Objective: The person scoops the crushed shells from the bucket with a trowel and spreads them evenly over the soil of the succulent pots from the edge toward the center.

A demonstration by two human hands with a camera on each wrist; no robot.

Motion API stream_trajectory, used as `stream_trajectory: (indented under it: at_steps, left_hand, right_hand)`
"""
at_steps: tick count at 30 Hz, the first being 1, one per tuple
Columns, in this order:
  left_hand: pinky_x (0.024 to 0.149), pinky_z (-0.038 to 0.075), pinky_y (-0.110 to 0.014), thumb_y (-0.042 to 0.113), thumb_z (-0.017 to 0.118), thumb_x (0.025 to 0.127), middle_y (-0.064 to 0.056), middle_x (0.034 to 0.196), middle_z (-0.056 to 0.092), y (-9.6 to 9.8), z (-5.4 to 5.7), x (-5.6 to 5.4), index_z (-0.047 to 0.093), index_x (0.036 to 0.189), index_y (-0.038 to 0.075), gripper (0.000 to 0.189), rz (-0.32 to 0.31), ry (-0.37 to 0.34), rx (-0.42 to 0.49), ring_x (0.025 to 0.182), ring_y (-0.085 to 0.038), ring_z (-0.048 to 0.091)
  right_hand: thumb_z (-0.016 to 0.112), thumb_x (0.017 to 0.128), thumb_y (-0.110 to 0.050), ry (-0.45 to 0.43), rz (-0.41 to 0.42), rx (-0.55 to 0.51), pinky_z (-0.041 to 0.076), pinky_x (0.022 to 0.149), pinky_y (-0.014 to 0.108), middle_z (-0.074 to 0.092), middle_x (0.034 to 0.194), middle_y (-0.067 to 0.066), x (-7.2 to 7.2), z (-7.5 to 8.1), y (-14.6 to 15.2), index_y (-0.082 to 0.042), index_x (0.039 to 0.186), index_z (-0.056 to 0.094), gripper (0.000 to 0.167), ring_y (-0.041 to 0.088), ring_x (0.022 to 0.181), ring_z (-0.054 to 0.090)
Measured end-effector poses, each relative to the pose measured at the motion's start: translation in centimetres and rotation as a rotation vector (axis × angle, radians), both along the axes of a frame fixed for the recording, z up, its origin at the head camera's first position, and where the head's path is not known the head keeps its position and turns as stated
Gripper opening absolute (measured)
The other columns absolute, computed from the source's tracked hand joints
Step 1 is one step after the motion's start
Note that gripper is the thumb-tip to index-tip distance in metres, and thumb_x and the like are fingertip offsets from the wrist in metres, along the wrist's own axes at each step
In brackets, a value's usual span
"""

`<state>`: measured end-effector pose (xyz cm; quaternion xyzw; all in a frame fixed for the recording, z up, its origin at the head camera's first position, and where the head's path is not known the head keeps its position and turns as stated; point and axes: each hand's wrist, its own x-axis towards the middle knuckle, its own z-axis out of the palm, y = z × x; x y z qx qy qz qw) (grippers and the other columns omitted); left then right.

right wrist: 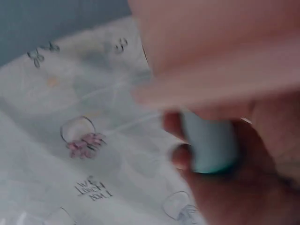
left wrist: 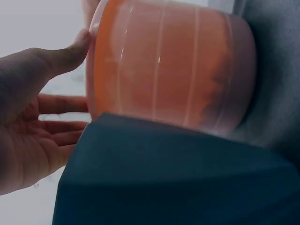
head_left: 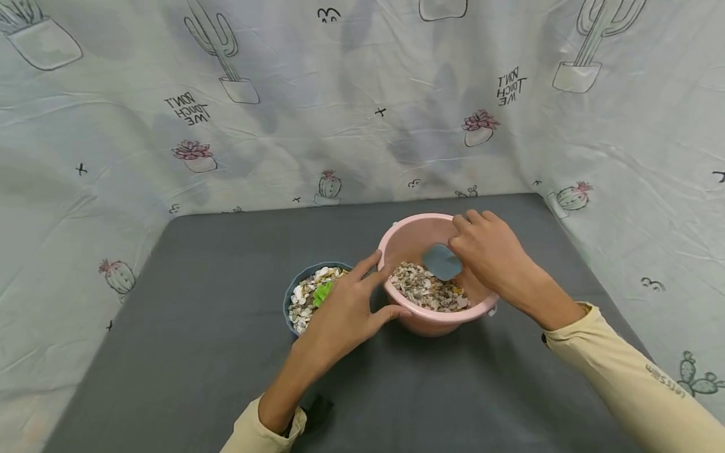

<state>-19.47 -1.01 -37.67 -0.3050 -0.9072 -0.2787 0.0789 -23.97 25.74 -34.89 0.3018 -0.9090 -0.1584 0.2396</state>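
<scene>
A pink bucket holds a bed of mixed pebbles and shell-like chips. My right hand grips the pale handle of a small hand trowel, and its blue-grey blade dips into the bucket just over the chips. My left hand is spread along the bucket's left rim, thumb and fairly straight fingers touching it, as the left wrist view also shows. Beneath that hand stands a blue pot with white chips and a bright green plant, partly hidden by the hand.
A dark grey cloth covers the table. Behind and at both sides hangs a white curtain printed with cacti. In the left wrist view the pot's blue side stands close against the bucket.
</scene>
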Motion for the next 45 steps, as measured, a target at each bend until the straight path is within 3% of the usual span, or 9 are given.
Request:
stream_trajectory:
  at_steps: [5, 7, 12, 14, 21, 27, 31, 36, 45]
  left_hand:
    - [0.102, 0.059, -0.047, 0.036, 0.087, 0.087, -0.022, 0.154, 0.055, 0.4, -0.2, 0.7, 0.066, 0.141, 0.006, 0.066, 0.036, 0.031, 0.006, 0.134, -0.038, 0.064]
    - [0.101, 0.060, -0.047, 0.036, 0.087, 0.086, -0.021, 0.154, 0.056, 0.4, -0.2, 0.9, 0.067, 0.140, 0.007, 0.065, 0.048, 0.026, 0.012, 0.134, -0.037, 0.064]
    - [0.100, 0.061, -0.046, 0.038, 0.087, 0.086, -0.021, 0.154, 0.055, 0.7, -0.1, 0.9, 0.067, 0.140, 0.007, 0.065, 0.039, 0.050, 0.004, 0.134, -0.036, 0.065]
    - [0.100, 0.061, -0.046, 0.038, 0.087, 0.086, -0.021, 0.154, 0.056, 0.8, 0.0, 0.8, 0.068, 0.139, 0.007, 0.064, 0.034, 0.055, -0.002, 0.134, -0.036, 0.065]
    - [0.099, 0.061, -0.046, 0.036, 0.088, 0.085, -0.021, 0.154, 0.056, 1.0, -0.1, 1.1, 0.068, 0.139, 0.007, 0.065, 0.049, 0.043, -0.005, 0.132, -0.037, 0.066]
    - [0.099, 0.061, -0.046, 0.038, 0.088, 0.085, -0.021, 0.154, 0.055, 1.0, -0.1, 1.3, 0.066, 0.141, 0.007, 0.068, 0.071, 0.042, -0.001, 0.132, -0.037, 0.065]
    - [0.099, 0.061, -0.045, 0.036, 0.088, 0.084, -0.020, 0.155, 0.055, 1.1, -0.2, 1.1, 0.067, 0.139, 0.005, 0.066, 0.072, 0.051, 0.014, 0.133, -0.036, 0.065]
    - [0.100, 0.061, -0.045, 0.036, 0.088, 0.085, -0.021, 0.154, 0.055, 1.4, -0.4, 0.7, 0.068, 0.137, 0.003, 0.065, 0.054, 0.064, 0.038, 0.133, -0.037, 0.065]
    - [0.102, 0.059, -0.046, 0.033, 0.088, 0.086, -0.021, 0.155, 0.055, 1.1, -0.4, 0.6, 0.068, 0.138, 0.004, 0.063, 0.053, 0.031, 0.065, 0.136, -0.037, 0.063]
  right_hand:
    - [0.095, 0.070, -0.022, -0.024, -0.023, 0.092, 0.048, 0.069, 0.038, 0.059, 0.073, 0.008, 0.1, 0.2, -0.5, -0.015, 0.059, 0.064, 0.034, 0.027, 0.068, 0.054]
    - [0.096, 0.071, -0.025, -0.006, -0.021, 0.140, 0.049, 0.069, 0.037, 0.060, 0.073, 0.008, 0.3, 0.1, -0.8, -0.015, 0.061, 0.066, 0.033, 0.026, 0.069, 0.053]
    - [0.083, 0.086, -0.011, 0.084, 0.052, 0.237, 0.046, 0.069, 0.033, 0.059, 0.074, 0.009, 0.6, -0.6, -1.4, -0.017, 0.055, 0.061, 0.039, 0.024, 0.070, 0.052]
    - [0.084, 0.085, -0.013, 0.074, 0.080, 0.237, 0.048, 0.069, 0.032, 0.059, 0.074, 0.009, 0.4, -0.7, -1.3, -0.017, 0.055, 0.062, 0.038, 0.025, 0.070, 0.053]
    - [0.090, 0.070, -0.015, -0.163, 0.038, -0.015, 0.047, 0.065, 0.037, 0.063, 0.069, 0.005, -1.0, -0.6, 0.2, -0.013, 0.063, 0.068, 0.023, 0.025, 0.063, 0.058]
    - [0.090, 0.077, -0.023, -0.335, 0.025, -0.140, 0.040, 0.061, 0.037, 0.059, 0.062, -0.002, -0.7, -1.1, 0.7, -0.015, 0.066, 0.069, 0.024, 0.016, 0.053, 0.049]
    - [0.086, 0.079, -0.017, -0.399, -0.017, -0.256, 0.034, 0.073, 0.039, 0.059, 0.055, -0.005, -0.3, -1.2, 1.1, -0.018, 0.062, 0.071, 0.023, 0.012, 0.052, 0.046]
    - [0.083, 0.083, -0.015, -0.444, -0.078, -0.403, 0.035, 0.086, 0.048, 0.077, 0.067, -0.005, -0.1, -0.4, 2.0, -0.016, 0.079, 0.085, 0.005, 0.013, 0.061, 0.062]
    - [0.082, 0.088, -0.018, -0.518, -0.133, -0.490, 0.038, 0.104, 0.054, 0.083, 0.098, 0.005, 0.7, 1.8, 2.6, -0.012, 0.099, 0.086, 0.013, 0.025, 0.085, 0.072]
